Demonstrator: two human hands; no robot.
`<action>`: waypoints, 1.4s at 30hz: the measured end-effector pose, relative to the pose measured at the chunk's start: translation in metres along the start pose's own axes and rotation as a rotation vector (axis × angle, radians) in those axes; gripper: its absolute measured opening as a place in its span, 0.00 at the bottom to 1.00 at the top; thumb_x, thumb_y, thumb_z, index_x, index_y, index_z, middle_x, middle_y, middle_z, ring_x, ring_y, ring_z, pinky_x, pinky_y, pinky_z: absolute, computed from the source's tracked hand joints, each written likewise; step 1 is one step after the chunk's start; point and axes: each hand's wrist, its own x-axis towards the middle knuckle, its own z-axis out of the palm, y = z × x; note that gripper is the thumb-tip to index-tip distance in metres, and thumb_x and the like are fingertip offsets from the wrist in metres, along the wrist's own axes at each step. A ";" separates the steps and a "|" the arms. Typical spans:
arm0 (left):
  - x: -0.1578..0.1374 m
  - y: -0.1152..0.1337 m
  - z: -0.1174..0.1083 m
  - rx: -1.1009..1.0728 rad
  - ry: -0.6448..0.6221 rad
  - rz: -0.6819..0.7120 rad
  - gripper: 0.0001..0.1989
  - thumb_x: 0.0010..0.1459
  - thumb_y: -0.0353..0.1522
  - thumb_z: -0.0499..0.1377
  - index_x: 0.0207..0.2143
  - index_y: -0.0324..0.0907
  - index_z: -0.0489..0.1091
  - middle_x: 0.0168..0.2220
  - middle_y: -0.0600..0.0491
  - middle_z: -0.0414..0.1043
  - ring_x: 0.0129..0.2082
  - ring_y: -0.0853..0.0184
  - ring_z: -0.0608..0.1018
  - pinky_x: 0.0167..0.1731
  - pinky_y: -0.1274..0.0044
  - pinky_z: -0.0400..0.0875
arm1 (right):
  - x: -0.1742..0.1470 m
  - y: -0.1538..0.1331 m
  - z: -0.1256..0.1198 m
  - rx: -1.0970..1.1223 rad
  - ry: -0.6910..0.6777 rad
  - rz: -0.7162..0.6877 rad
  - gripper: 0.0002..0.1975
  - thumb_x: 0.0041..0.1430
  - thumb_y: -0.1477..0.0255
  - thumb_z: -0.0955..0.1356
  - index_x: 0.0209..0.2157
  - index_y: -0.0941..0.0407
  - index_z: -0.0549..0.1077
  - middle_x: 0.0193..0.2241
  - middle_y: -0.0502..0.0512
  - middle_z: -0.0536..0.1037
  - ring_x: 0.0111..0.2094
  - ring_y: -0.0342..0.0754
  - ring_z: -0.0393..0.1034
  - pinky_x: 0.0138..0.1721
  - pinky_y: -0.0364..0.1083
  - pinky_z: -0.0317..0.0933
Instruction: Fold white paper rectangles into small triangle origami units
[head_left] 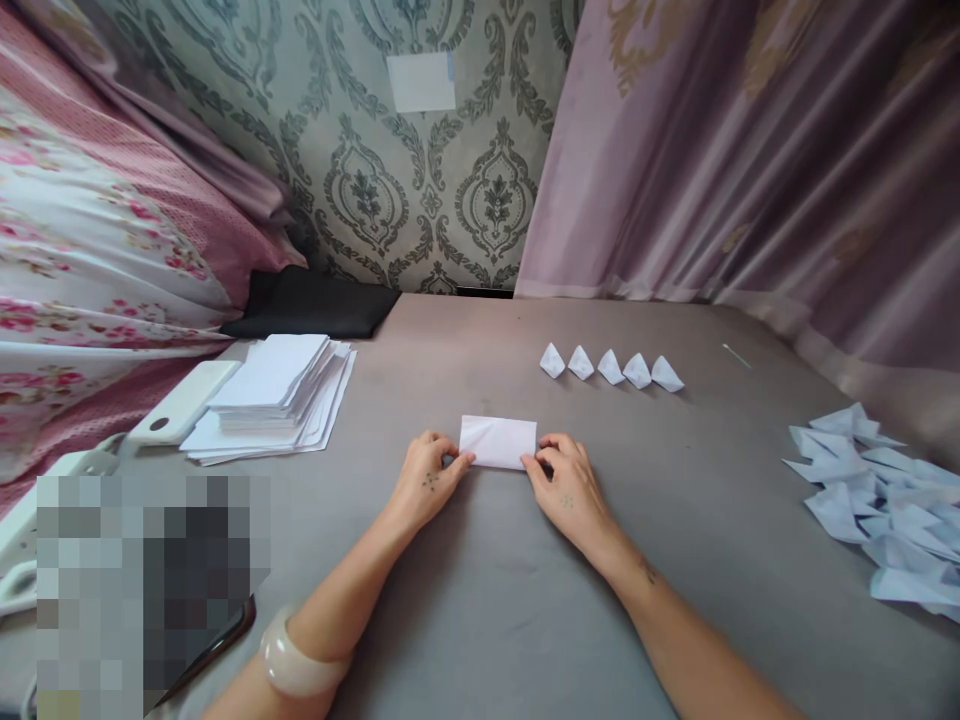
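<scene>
Left hand (429, 482) and right hand (564, 485) half-curled, fingertips pinching opposite short ends of paper (498, 441). Flat on surface (480, 600), long axis left-right, between the hands.

Pixelated patch (142, 590) hides sth, maybe a phone; folded pile (885, 500) cropped.

white folded paper (498, 441), grey table (480, 600), damask wallpaper (420, 190), mauve curtain (750, 150), floral pink fabric (90, 230)

I can read no words, numbers or labels anywhere; the folded paper (498, 441) under my fingers is blank white.
</scene>
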 end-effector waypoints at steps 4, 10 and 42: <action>0.004 -0.003 0.007 0.055 0.069 0.030 0.16 0.56 0.42 0.54 0.26 0.41 0.72 0.33 0.46 0.69 0.34 0.61 0.72 0.36 0.72 0.65 | 0.001 0.001 0.005 -0.032 0.046 0.012 0.15 0.60 0.65 0.63 0.23 0.56 0.74 0.40 0.60 0.72 0.41 0.53 0.64 0.45 0.51 0.61; 0.005 -0.001 0.013 0.164 0.127 0.049 0.17 0.59 0.41 0.52 0.25 0.40 0.72 0.32 0.46 0.68 0.34 0.60 0.71 0.38 0.70 0.65 | 0.004 -0.003 0.009 -0.071 0.094 0.029 0.15 0.58 0.67 0.64 0.21 0.56 0.72 0.38 0.61 0.71 0.39 0.53 0.64 0.43 0.51 0.61; 0.004 0.018 0.008 0.298 0.059 -0.072 0.16 0.60 0.40 0.51 0.24 0.41 0.67 0.34 0.49 0.67 0.40 0.60 0.71 0.37 0.72 0.65 | 0.011 -0.010 0.005 -0.145 0.019 0.122 0.15 0.56 0.71 0.63 0.17 0.55 0.67 0.37 0.57 0.71 0.37 0.51 0.64 0.42 0.50 0.59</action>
